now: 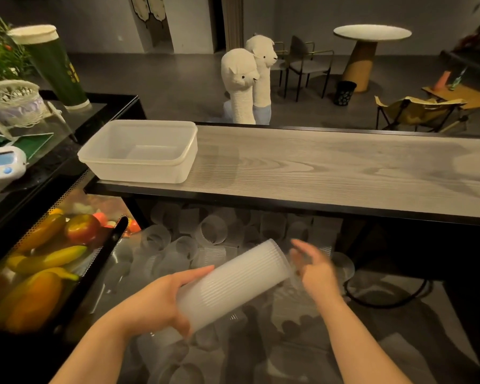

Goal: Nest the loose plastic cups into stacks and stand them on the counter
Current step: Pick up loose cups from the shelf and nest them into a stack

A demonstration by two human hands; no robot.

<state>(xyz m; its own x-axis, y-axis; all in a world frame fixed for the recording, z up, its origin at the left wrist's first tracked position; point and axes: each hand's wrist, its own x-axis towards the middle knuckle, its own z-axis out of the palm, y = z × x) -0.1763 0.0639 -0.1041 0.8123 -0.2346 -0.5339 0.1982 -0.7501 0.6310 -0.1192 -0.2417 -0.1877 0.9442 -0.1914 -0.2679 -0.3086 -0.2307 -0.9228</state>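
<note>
My left hand [161,300] grips the lower end of a long stack of nested translucent cups [233,284], held tilted with its open end up and to the right. My right hand [313,268] is blurred just past that open end, fingers spread and relaxed; a faint clear cup shape shows beside its palm, but I cannot tell whether the hand holds it. Several loose frosted cups [211,230] lie jumbled on the lower steel surface under the counter. The grey wood-grain counter [330,173] runs across above them.
A white plastic tub [139,151] sits at the counter's left end. To the left is a display case with fruit [47,259], a timer [0,164] and a basket [11,101]. Two plush alpacas [241,84] stand beyond the counter.
</note>
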